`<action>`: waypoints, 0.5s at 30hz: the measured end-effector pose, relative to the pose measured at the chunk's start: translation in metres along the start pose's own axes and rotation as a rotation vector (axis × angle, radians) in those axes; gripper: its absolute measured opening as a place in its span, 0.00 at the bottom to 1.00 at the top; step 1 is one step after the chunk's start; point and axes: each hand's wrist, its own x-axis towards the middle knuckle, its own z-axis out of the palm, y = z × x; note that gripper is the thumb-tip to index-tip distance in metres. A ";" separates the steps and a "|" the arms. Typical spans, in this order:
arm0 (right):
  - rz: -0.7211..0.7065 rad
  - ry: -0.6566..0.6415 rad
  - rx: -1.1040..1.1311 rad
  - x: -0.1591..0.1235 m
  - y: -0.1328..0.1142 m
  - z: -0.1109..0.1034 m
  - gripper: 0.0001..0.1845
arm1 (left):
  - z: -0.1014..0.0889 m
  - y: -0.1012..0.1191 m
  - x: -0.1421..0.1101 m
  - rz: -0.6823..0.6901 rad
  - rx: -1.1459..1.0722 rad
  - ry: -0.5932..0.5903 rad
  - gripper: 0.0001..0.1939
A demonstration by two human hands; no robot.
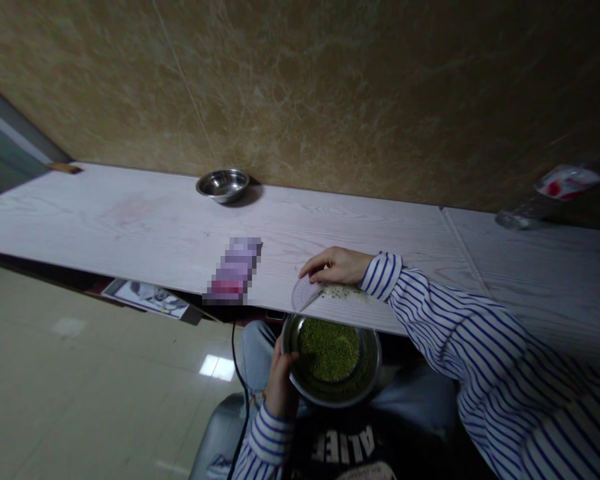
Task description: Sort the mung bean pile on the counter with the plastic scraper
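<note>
Protractor [306,294] pinched in our right hand [336,266], beside loose grains [341,292] on the tabletop [370,223].
Head view: our left hand [282,381] grips the rim of the steel bowl [372,360], green beans [330,350] inside, by the table's near edge; we should keep the protractor's straight side low and the bowl steady, so no grain slips beneath.
</note>
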 end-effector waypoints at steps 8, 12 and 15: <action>0.012 0.599 -0.239 -0.044 -0.002 0.009 0.17 | -0.001 0.001 0.001 -0.027 -0.002 0.007 0.28; 0.080 0.853 -0.261 -0.071 0.009 0.031 0.17 | 0.000 0.001 0.002 0.001 0.017 -0.012 0.27; 0.132 0.974 -0.254 -0.088 0.019 0.051 0.18 | -0.003 0.000 0.004 -0.002 0.031 0.003 0.29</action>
